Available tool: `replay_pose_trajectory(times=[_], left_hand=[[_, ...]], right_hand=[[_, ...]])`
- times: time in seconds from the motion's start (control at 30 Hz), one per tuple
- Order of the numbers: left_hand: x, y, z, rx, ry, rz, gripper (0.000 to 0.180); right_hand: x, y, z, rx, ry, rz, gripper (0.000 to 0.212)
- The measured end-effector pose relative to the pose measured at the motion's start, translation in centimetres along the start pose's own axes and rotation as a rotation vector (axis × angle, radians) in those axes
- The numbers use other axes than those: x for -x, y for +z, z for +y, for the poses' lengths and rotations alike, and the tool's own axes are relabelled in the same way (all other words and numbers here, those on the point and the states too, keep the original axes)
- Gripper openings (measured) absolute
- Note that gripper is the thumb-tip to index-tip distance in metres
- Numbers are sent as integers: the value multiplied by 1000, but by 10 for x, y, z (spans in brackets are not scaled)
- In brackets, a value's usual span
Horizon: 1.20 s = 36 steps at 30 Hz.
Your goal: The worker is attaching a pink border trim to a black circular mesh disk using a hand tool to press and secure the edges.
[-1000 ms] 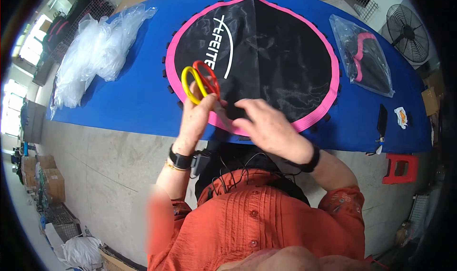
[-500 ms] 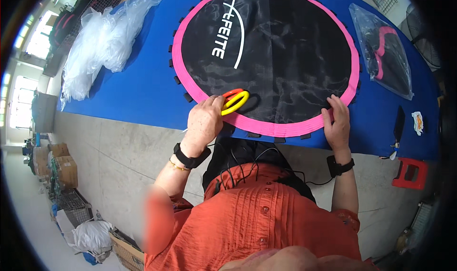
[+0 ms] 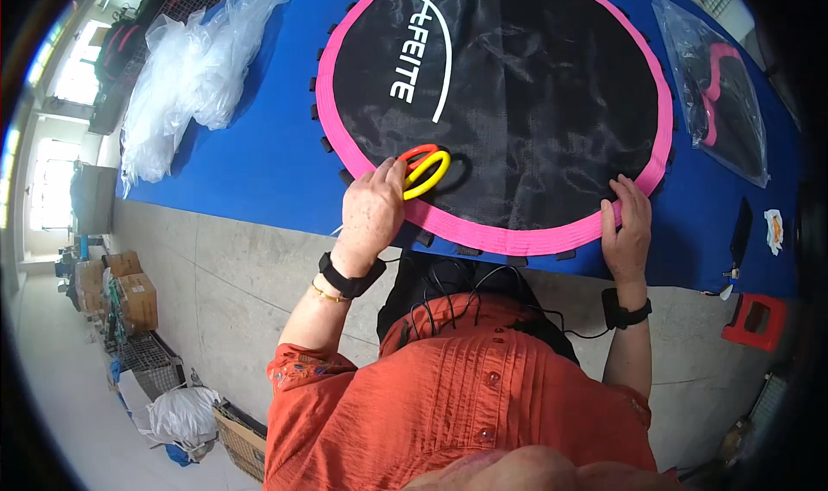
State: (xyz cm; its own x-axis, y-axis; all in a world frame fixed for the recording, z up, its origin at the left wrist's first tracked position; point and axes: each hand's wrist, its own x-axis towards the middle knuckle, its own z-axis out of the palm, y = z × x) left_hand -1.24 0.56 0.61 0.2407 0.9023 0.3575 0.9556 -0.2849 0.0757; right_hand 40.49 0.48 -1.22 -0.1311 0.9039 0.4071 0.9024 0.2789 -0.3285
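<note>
A round black mat (image 3: 552, 103) with a pink border and small dark tabs round its edge lies flat on the blue table. My left hand (image 3: 373, 210) is closed on a pair of scissors at the mat's near left edge. The red and yellow handle loops of the scissors (image 3: 429, 173) stick out over the mat, and a thin pale tip shows on the other side of the hand; the rest is hidden by the fingers. On the pink border at the near right rests my right hand (image 3: 627, 228), fingers lying on it and thumb apart.
Crumpled clear plastic bags (image 3: 194, 77) lie at the table's left. To the right are a bagged black and pink piece (image 3: 720, 103), a black strip-like item (image 3: 740, 230) and a small white wrapper (image 3: 774, 232). A red stool (image 3: 755, 321) stands beyond the near right edge.
The view has shifted slightly, so the mat and table sit a little further right. Both hands keep their places at the mat's edge, the left still holding the scissors.
</note>
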Motion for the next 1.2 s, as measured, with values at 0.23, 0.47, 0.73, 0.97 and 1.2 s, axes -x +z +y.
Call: replay_pose_trajectory(times=[0.23,0.47,0.73,0.97,1.2], left_hand=[[-14,2,-15,6,-70,-20,27],[-10,0,0,52,-83,-64,39],[-8,-4,-8,65,-132,-138,40],[-14,6,-48,-35,-238,-44,28],[-13,7,-54,-46,-239,-61,27]], right_hand=[[0,0,-2,2,3,12,34],[2,-2,-1,14,0,12,34],[3,2,1,-1,6,15,32],[1,0,0,12,-2,28,32],[2,3,1,7,-24,44,31]])
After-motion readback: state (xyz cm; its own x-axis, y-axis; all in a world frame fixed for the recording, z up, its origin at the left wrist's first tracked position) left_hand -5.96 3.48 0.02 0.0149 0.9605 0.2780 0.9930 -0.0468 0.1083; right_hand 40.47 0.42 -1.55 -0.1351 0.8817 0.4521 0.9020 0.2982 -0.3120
